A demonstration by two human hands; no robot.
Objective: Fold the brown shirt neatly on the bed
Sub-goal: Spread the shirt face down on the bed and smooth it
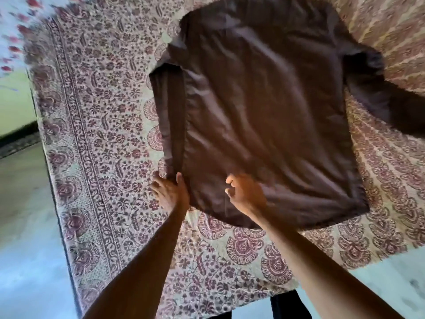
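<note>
The brown shirt (264, 107) lies spread flat on the bed (96, 125), back side up. Its left sleeve is folded in as a long strip along the left edge; the right sleeve sticks out at the upper right. My left hand (170, 192) pinches the near end of the folded strip at the shirt's lower left corner. On the hem area just to the right, my right hand (243, 194) rests on the fabric with its fingers curled; whether it grips cloth is unclear.
A floral printed bedsheet (241, 247) in maroon and cream covers the bed. The bed's left edge runs down the left side, with pale floor (25, 215) beyond it. More floor shows at the lower right.
</note>
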